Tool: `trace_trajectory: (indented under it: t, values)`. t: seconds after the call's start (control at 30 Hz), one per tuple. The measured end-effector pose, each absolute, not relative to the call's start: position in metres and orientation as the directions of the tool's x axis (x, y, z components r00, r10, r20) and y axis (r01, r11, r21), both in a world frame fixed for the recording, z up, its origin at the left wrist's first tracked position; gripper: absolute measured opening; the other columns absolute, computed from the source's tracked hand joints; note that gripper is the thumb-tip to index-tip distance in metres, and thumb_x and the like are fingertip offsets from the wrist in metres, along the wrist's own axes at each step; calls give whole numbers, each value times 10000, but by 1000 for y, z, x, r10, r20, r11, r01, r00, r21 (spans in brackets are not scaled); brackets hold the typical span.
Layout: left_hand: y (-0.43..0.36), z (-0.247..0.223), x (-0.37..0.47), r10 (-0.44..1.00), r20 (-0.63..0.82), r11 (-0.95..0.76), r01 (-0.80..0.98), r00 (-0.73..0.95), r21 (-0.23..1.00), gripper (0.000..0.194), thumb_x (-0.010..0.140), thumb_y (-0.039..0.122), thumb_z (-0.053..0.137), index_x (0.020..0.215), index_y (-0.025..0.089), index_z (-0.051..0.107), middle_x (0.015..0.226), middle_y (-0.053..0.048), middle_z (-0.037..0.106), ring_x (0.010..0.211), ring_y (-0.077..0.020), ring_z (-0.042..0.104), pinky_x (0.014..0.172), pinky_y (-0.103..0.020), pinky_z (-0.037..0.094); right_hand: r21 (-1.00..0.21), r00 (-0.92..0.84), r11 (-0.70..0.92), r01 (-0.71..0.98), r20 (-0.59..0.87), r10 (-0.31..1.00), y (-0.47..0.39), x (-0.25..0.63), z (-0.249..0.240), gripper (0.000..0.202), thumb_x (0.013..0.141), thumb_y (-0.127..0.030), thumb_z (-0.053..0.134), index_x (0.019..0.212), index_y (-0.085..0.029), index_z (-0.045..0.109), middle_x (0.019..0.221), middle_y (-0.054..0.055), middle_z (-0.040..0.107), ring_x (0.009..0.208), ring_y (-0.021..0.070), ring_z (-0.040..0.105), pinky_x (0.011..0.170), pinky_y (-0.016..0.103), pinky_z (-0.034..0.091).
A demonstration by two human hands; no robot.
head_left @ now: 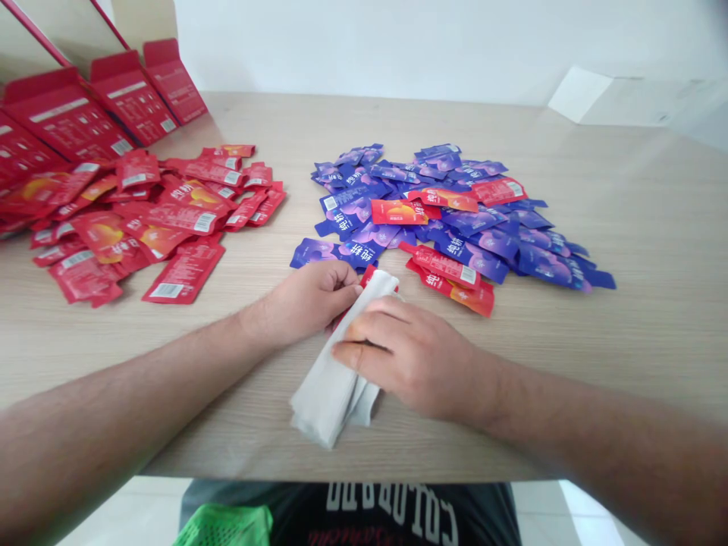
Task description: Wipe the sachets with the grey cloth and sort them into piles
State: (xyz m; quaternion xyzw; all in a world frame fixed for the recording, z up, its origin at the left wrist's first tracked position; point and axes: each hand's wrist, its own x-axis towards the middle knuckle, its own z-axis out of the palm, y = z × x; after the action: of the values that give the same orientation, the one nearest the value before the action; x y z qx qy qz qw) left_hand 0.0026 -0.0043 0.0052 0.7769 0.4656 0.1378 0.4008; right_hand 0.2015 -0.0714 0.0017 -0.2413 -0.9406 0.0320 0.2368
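Note:
My left hand [310, 299] is closed, thumb and fingers pinching a red sachet [368, 274] near the table's front middle. Most of that sachet is covered by a folded white cloth [324, 387], which lies slantwise over it. The fingers of my right hand [421, 353] are closed on the cloth and press it against the sachet. Just beyond my hands spreads a pile of purple sachets [478, 254]. Several red sachets rest on top of it, among them an orange-red one [398, 212]; another red sachet [447, 264] lies at its near edge.
To the left is a heap of red sachets [185, 273]. Red cartons [133, 95] with raised flaps stand behind it. A white box-like object [608, 98] sits at the back right by the wall. Below the table edge, a green mesh basket [227, 527] shows beside my lap.

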Motion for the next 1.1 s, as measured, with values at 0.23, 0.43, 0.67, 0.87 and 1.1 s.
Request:
trace_trajectory:
  t: [0.23, 0.43, 0.67, 0.87, 1.1]
  values:
    - [-5, 8, 3, 840, -123, -283, 620, 528, 732, 248, 927, 364, 519, 784, 185, 613, 703, 18, 607, 609, -113, 524, 514, -223, 357, -188, -722, 841, 507, 441, 533, -70, 203, 2, 262, 1031, -210, 490, 1165, -135, 702, 1101, 112, 665, 1055, 254, 530, 969, 427, 478]
    - [-4, 9, 3, 844, -138, -261, 622, 519, 739, 247, 923, 374, 523, 785, 187, 604, 695, 18, 601, 587, -109, 512, 491, -219, 343, -241, -677, 819, 520, 469, 568, -66, 208, 0, 251, 1008, -185, 532, 1199, -144, 689, 1119, 116, 669, 1087, 257, 542, 977, 447, 490]
    - [-4, 5, 1, 824, -188, -195, 579, 534, 791, 244, 934, 378, 517, 775, 199, 564, 628, 37, 562, 522, -94, 491, 471, -208, 349, -280, -668, 797, 535, 438, 602, -62, 214, 0, 238, 1009, -170, 519, 1198, -144, 662, 1151, 112, 660, 1106, 252, 562, 1005, 434, 493]
    - [-6, 5, 2, 790, -220, -170, 551, 572, 817, 201, 933, 360, 529, 815, 203, 572, 650, 33, 590, 534, -95, 527, 495, -201, 384, -303, -649, 813, 498, 491, 581, -50, 220, -3, 206, 980, -121, 549, 1160, -101, 648, 1192, 148, 669, 1176, 258, 576, 1049, 444, 481]
    - [-7, 3, 1, 767, -208, -188, 523, 607, 831, 219, 933, 375, 542, 815, 196, 588, 676, 20, 611, 544, -96, 528, 480, -199, 375, -344, -591, 770, 538, 497, 635, -47, 223, -3, 249, 955, -69, 537, 1179, -126, 630, 1211, 143, 678, 1200, 257, 588, 1054, 466, 487]
